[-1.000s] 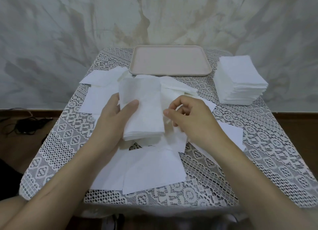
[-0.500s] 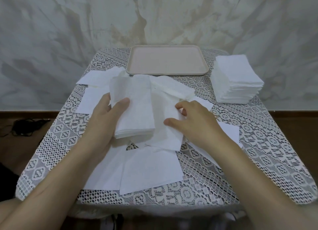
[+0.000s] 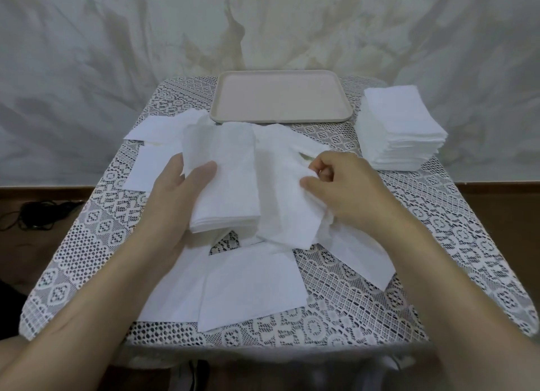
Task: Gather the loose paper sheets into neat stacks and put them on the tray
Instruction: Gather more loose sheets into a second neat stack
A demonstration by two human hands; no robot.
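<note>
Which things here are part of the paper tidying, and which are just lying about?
For the job:
small stack, held by the left hand
sheet, pinched by the right hand
loose sheets
tray
tall stack, likely

Lying about:
lace tablecloth
black cables on the floor

The paper sheets [image 3: 251, 282] are thin, white and soft, with a dull, slightly bumpy face like tissue. The tray [image 3: 280, 119] looks like smooth pinkish plastic that does not shine, and the cloth [image 3: 438, 230] under it all is white lace full of little holes. The wall [image 3: 87, 69] looks like smooth pale stone with brown streaks.
</note>
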